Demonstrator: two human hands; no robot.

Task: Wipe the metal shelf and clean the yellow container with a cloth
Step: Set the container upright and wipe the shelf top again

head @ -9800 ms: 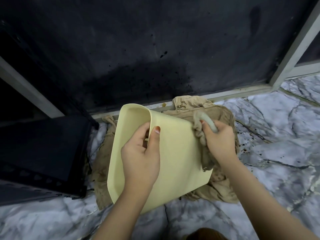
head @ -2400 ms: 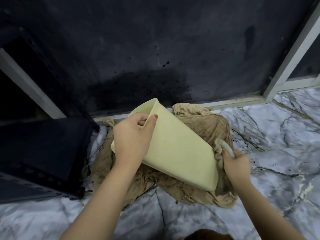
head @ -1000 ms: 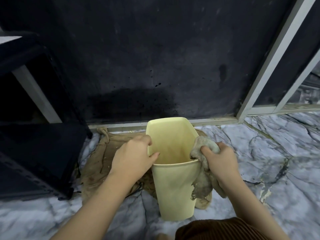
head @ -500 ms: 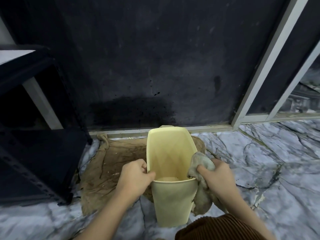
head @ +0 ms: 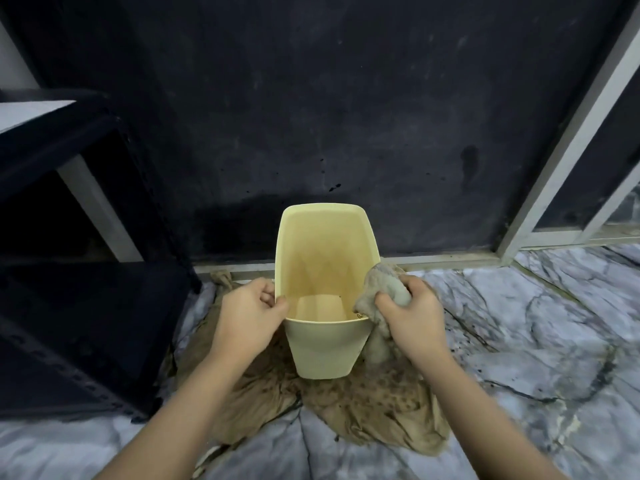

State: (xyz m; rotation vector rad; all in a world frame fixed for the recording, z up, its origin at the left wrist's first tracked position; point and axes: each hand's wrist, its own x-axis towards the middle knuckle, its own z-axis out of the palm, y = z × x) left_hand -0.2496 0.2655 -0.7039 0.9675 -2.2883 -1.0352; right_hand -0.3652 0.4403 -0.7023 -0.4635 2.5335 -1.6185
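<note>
The yellow container [head: 322,348] stands upright at the centre of the head view, its open mouth facing me, resting on a stained brown cloth spread on the floor. My left hand [head: 247,317] pinches the container's left rim, thumb inside. My right hand [head: 412,317] is closed on a bunched grey cleaning cloth [head: 381,289], pressed against the right rim, part of the cloth hanging down outside. The black metal shelf [head: 86,334] stands at the left, apart from both hands.
The brown floor cloth [head: 363,407] covers the marble floor [head: 536,341] under and around the container. A dark wall [head: 311,116] rises just behind. A pale metal frame [head: 554,143] runs diagonally at the right, with a sill along the wall's base.
The container went from tilted on its side, its outside being wiped, to upright with the mouth toward me. My left hand shifted to the left rim; the cloth hand moved to the right rim.
</note>
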